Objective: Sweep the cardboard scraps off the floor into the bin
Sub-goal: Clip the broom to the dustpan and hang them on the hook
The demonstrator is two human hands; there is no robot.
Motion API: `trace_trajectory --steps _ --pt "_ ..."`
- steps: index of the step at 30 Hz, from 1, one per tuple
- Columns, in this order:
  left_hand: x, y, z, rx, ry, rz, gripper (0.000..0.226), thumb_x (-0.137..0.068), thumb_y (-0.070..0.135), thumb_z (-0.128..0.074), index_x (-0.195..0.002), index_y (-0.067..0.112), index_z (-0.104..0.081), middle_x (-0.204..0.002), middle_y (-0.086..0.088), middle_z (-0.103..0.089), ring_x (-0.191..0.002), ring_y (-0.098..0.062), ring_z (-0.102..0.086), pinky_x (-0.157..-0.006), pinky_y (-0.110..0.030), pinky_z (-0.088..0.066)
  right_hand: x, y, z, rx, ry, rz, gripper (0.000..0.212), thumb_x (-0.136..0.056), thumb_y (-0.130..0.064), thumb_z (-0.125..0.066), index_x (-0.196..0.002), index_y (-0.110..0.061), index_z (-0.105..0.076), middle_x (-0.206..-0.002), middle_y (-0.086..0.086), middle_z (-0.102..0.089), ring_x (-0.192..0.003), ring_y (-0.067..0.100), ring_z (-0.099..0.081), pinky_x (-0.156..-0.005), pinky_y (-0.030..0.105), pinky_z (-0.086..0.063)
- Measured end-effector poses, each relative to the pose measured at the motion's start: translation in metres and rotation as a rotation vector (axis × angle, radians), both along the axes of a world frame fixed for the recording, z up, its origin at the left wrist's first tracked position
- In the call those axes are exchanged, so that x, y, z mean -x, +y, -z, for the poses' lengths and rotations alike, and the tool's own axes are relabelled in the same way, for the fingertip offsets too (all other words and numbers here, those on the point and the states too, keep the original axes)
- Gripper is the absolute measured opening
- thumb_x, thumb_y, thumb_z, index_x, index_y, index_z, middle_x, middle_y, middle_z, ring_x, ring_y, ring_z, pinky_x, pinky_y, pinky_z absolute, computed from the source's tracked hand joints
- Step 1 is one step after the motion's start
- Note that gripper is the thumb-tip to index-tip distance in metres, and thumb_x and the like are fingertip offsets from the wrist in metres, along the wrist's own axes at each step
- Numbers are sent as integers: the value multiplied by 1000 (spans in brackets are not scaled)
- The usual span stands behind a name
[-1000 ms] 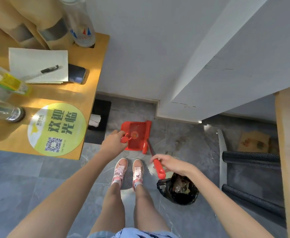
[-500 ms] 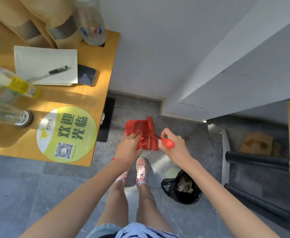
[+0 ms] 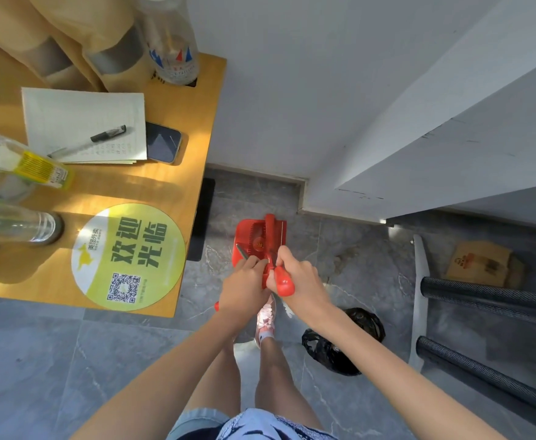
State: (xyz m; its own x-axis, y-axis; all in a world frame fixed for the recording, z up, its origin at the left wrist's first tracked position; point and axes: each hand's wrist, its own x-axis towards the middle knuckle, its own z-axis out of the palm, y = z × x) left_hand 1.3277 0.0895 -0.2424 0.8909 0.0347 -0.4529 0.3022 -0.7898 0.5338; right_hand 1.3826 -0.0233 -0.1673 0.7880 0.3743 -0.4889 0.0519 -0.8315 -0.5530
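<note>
A red dustpan [image 3: 250, 238] hangs in front of me above the grey floor, held by its handle in my left hand [image 3: 244, 289]. My right hand [image 3: 301, 282] grips the red handle of the small broom [image 3: 284, 282]; the broom's head lies inside the pan along its right side. Both hands are close together, almost touching. A bin lined with a black bag [image 3: 339, 344] stands on the floor to the right of my feet, partly hidden by my right forearm. No cardboard scraps show in the pan.
A wooden table [image 3: 177, 198] at the left carries bottles, a notebook with a pen, a phone [image 3: 162, 142] and a round yellow sticker. A white wall corner lies ahead. At right stand a black-runged rack [image 3: 479, 293], a brown cardboard box [image 3: 479, 265] and another wooden edge.
My right hand brought the broom up from beside the bin and laid its head into the dustpan. Both hands rose and came together. The view shifted slightly.
</note>
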Motion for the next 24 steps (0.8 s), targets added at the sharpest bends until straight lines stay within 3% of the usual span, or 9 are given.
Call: trace_trajectory --steps 4,7,11,14,19,24 --pt "9 -2 -2 -34 57 11 36 -85 22 -55 -122 20 -53 -116 2 -52 -105 -21 -52 -68 -35 -52 10 0 2 34 -8 -80 21 -81 -18 -51 -83 -25 -32 -64 5 -55 -64 29 -56 -57 40 -47" --pt "14 -6 -6 -25 111 -39 38 -89 23 -52 -126 22 -44 -116 1 -47 -88 -27 -63 -60 -36 -46 17 -1 1 26 -36 -129 25 -82 -20 -50 -82 -29 -27 -60 0 -49 -58 25 -50 -54 33 -41" --pt "9 -5 -9 -3 111 -148 31 -89 27 -53 -115 20 -37 -106 -2 -48 -73 -31 -65 -58 -38 -46 17 2 -3 -23 -39 -74 26 -79 -20 -51 -80 -31 -28 -54 -6 -41 -54 19 -44 -53 30 -38" --pt "4 -4 -9 28 101 -167 32 -86 27 -57 -109 19 -35 -102 -1 -47 -73 -31 -64 -59 -40 -50 11 2 -2 -67 -14 -17 25 -78 -18 -54 -78 -30 -32 -50 -7 -40 -50 15 -42 -52 29 -40" --pt "5 3 -9 49 120 -155 33 -85 30 -57 -106 18 -35 -100 -2 -44 -73 -32 -63 -58 -38 -46 13 3 -3 -121 28 -14 28 -79 -18 -54 -71 -33 -32 -49 -11 -45 -48 9 -42 -51 15 -32" --pt "-3 5 -11 32 108 -55 30 -85 25 -55 -104 18 -33 -96 -1 -40 -74 -35 -61 -58 -39 -41 15 1 -6 -132 31 79 32 -78 -14 -52 -65 -32 -29 -48 -7 -39 -47 10 -39 -48 14 -29"
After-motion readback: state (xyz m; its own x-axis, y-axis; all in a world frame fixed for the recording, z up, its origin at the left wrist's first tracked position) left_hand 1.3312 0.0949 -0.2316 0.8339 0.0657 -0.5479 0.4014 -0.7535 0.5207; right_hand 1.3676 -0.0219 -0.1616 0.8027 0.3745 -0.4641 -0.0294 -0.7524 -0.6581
